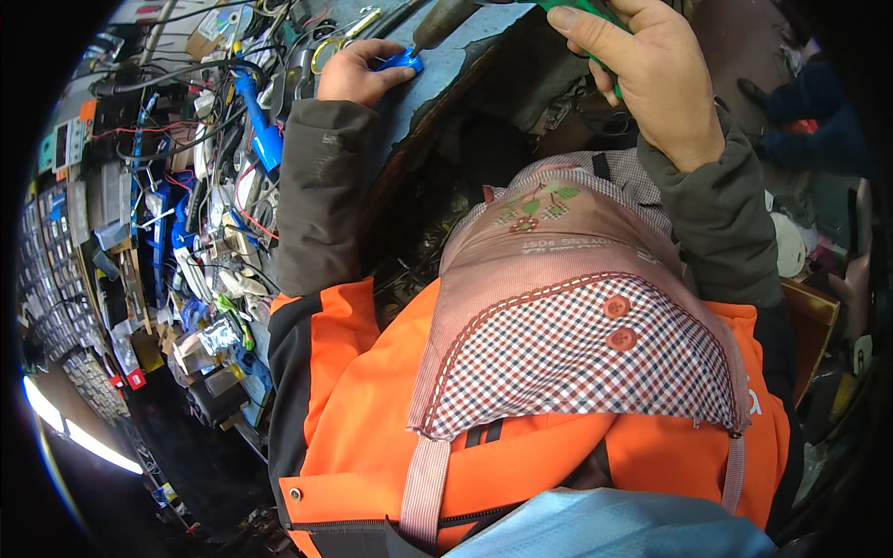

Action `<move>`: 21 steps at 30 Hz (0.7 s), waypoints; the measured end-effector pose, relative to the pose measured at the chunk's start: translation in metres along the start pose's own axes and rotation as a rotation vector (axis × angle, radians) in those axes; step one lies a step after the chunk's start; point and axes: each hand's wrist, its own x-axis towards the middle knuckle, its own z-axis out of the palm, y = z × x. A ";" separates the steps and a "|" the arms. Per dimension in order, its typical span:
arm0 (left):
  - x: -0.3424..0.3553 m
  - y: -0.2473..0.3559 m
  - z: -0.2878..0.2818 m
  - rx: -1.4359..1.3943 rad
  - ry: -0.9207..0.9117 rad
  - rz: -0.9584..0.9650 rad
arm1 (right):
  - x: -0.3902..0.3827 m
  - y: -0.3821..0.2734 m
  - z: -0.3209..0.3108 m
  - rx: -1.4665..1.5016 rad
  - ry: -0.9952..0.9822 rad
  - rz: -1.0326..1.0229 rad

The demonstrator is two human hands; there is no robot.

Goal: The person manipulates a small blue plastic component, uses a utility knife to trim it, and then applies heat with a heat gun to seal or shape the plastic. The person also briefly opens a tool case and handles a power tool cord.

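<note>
At the edge of a worn light-blue workbench (pixel 414 98), my left hand (pixel 358 73) is closed, its thumb and fingers pinching a small blue plastic piece (pixel 402 62). My right hand (pixel 656 70) wraps round a green-handled tool (pixel 595 11), held higher and further right. The tool's thick, dull barrel narrows to a thin tip that reaches down to the blue piece. Contact between tip and piece looks likely, but the exact spot is too small to tell. The tool's upper part is cut off by the top of the picture, so its exact kind is unclear.
Tangled cables, tools and small parts crowd the bench to the left, among them a blue tool (pixel 266 144) and a yellow ring-shaped item (pixel 326 54). Small-parts drawers (pixel 56 270) line the far left. At the right rim, another person's dark-clothed legs (pixel 809 121) show.
</note>
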 end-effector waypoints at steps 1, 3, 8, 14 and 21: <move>-0.003 0.000 0.003 -0.018 0.028 -0.007 | 0.002 -0.006 0.003 -0.009 -0.027 -0.032; -0.012 0.006 0.006 0.113 0.060 0.067 | 0.005 -0.017 0.012 -0.164 -0.040 -0.110; -0.014 -0.007 -0.005 0.044 0.006 0.222 | 0.002 -0.031 0.033 -0.100 -0.058 -0.052; 0.009 -0.015 -0.022 -0.183 -0.321 0.004 | -0.009 -0.035 0.041 -0.112 -0.029 0.026; 0.007 -0.023 -0.016 -0.365 -0.352 0.024 | -0.001 -0.022 0.041 -0.240 -0.001 -0.135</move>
